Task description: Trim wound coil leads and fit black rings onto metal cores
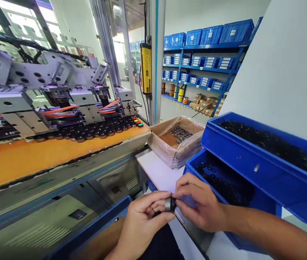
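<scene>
Between both hands is a small dark cylindrical part (pixel 168 204) with a ribbed grey side and a black end facing right. My left hand (pixel 145 216) is closed around its ribbed side, thumb below and fingers above. The fingertips of my right hand (pixel 196 202) pinch at the black end; whether they hold a separate small piece there, I cannot make out. Just beyond my right hand stands a lower blue bin (pixel 192 164) with black ring-shaped pieces in it. An upper blue bin (pixel 240 159) full of small black parts rests above it.
A plastic-lined cardboard box (pixel 164 150) of small metal parts stands on a white surface (pixel 156 169). At left, an orange bench (pixel 34 159) carries rows of black round parts (pixel 101 131) beneath a machine (pixel 72 94). Blue shelves (pixel 207 68) with bins stand behind.
</scene>
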The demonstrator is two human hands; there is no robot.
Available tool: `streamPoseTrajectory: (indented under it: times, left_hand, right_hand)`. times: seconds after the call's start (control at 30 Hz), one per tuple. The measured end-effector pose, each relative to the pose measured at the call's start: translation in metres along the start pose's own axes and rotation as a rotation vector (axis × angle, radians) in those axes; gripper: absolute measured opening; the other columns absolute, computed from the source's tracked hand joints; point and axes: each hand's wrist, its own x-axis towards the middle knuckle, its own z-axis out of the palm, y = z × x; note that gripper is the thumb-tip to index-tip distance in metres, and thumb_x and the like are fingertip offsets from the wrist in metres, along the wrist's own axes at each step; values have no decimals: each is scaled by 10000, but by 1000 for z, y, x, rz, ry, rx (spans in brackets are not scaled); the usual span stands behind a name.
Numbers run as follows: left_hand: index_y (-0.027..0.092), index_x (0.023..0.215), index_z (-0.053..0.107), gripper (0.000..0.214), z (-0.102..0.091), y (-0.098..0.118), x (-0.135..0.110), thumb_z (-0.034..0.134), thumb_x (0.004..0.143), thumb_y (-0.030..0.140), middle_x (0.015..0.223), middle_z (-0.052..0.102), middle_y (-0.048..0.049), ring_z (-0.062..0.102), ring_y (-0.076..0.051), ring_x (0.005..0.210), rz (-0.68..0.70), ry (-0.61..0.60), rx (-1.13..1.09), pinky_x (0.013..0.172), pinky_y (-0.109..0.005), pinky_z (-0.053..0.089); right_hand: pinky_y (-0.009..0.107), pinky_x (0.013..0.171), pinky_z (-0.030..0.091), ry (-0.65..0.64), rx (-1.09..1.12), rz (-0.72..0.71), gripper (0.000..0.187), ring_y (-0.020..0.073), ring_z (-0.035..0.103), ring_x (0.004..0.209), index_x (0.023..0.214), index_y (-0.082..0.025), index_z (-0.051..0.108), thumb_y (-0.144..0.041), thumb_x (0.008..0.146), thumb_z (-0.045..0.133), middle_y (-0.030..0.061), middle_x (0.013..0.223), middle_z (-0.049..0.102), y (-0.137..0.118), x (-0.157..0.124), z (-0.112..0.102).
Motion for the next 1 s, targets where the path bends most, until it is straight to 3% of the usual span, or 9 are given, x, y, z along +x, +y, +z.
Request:
streamPoseTrajectory:
  times: [0.33, 0.5, 0.67, 1.0]
  left_hand:
    - [249, 894, 811, 335, 6, 3, -1, 851, 597, 100, 818, 805, -36, 762, -192, 683, 70, 74, 66, 672, -237, 636]
    - [299, 943, 807, 413, 4, 1, -3, 837, 611, 55, 835, 810, -13, 765, -168, 708, 66, 50, 16, 691, -202, 624]
    - [296, 962, 804, 388, 6, 1, -3, 833, 644, 75, 819, 810, -18, 766, -165, 712, 21, 7, -47, 705, -197, 615]
    - [310, 974, 801, 427, 5, 0, -5, 821, 643, 40, 841, 812, -3, 768, -156, 736, 49, 5, -12, 720, -178, 609]
  right_hand:
    - [332, 761, 575, -64, -5, -72, 399, 195, 605, 924, 1226, -159, 529, -97, 833, 560, 116, 1031, 595, 4, -7, -1]
    - [350, 803, 572, -26, -104, -155, 352, 193, 601, 966, 1228, -145, 533, -67, 886, 560, 119, 1026, 613, 8, -9, 0]
    - [377, 816, 569, -44, -133, -207, 287, 210, 589, 965, 1198, -101, 535, -190, 928, 578, 137, 1010, 605, 10, -8, -2]
    - [347, 829, 580, -34, -180, -234, 241, 197, 603, 996, 1165, -95, 552, -121, 927, 574, 142, 1042, 624, 9, -8, -4]
